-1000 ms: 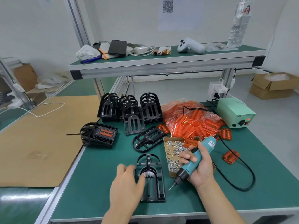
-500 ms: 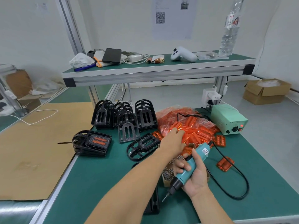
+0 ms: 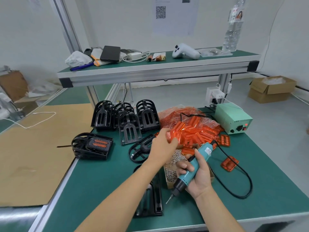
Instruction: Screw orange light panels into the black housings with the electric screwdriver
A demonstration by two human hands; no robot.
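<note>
left hand (image 3: 164,142) pinched around an orange light panel (image 3: 176,135) lifted over the orange pile (image 3: 197,129), right hand (image 3: 198,177) gripped around the electric screwdriver (image 3: 192,169), tip angled down beside the nearest black housing (image 3: 154,200) on the green bench (image 3: 103,180)

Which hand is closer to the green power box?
Right. The right hand, gripping the screwdriver, is in front of the green power box. The left hand is farther left, at the orange panels.
</note>
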